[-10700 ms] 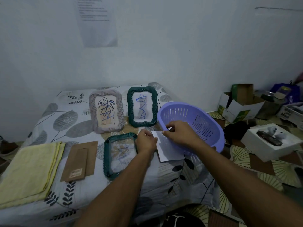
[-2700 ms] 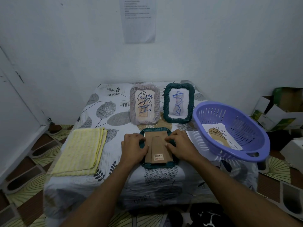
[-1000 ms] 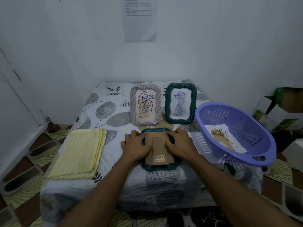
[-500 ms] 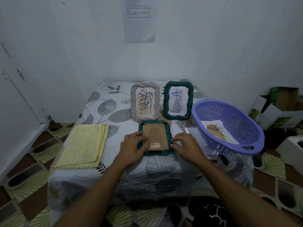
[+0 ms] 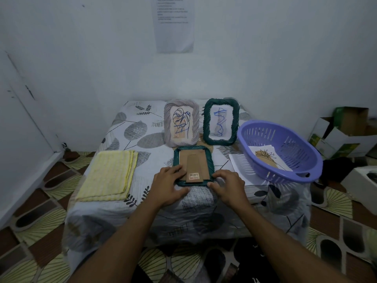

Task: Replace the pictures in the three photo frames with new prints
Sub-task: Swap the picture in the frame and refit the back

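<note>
Both forearms are stretched forward from the bottom edge, angled in toward each other over the near part of the counter [image 5: 130, 127], which is covered by a leaf-print cloth. The left hand [image 5: 168, 186] is laid pretty flat, fingers mostly straight and resting over the near-left corner of the face-down green frame [image 5: 210, 160], thumb stuck out along its near edge, so nothing is really gripped there. The right hand [image 5: 229, 185] is arched more, and the near-right corner of that frame is pinched between bent fingers and thumb. The frame is lying flat near the front, cardboard backing [image 5: 195, 162] up, with the barcode sticker [image 5: 193, 176] seen between the two hands. Just behind it, the grey frame [image 5: 195, 119] and the other green frame [image 5: 234, 119] are propped upright side by side. A print [image 5: 265, 158] is sitting in the purple basket [image 5: 302, 160] off to the right, and a yellow cloth [image 5: 108, 176] is folded on the left.
</note>
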### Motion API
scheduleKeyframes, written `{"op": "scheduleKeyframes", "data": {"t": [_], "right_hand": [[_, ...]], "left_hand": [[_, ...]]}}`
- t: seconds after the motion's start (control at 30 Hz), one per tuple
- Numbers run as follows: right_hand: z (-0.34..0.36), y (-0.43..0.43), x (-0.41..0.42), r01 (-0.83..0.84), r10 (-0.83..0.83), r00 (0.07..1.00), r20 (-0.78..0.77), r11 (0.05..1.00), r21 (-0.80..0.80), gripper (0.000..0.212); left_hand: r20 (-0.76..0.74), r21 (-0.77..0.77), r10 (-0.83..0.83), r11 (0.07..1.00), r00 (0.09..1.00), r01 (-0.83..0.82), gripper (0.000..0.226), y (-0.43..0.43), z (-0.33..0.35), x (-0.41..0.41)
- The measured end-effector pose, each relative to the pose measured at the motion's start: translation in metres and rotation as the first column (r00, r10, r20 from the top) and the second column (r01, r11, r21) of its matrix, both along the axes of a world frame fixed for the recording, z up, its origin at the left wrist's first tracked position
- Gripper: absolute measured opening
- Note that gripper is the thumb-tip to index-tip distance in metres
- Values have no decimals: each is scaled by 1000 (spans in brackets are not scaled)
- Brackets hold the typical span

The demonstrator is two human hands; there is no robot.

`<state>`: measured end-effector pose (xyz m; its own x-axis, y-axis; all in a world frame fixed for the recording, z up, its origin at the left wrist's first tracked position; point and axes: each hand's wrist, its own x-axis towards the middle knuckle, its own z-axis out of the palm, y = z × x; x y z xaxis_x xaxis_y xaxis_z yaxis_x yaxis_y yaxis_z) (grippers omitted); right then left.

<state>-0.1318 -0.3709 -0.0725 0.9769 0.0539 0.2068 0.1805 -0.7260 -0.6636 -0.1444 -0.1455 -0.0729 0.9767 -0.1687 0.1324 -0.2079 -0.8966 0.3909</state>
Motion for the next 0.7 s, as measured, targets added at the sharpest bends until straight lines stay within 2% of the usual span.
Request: {"op": "scheduleKeyframes", "data": {"t": [0.37,0.47,0.57,0.63,0.7], "right_hand": [[1,0,-1,-36,36,999,12,999,4,24],[1,1,0,-33,32,999,-8,999,-36,30],[4,3,4,-26,22,999,-37,994,-107,46],[5,4,7,-32,27,999,-32,989,-148,49],[4,5,9,-57,48,998,-46,977,-207,48]], "left_hand": [[-4,-19,-3,1000,1000,3,80,-1,3,-1],[-22,-46,-20,999,1000,19,81,1,7,-2],[48,-138,16,990,999,-9,66,7,7,-6],[109,-171,72,984,992,-53,48,10,7,-11],[128,-210,110,974,986,-81,40,9,6,-15]]}}
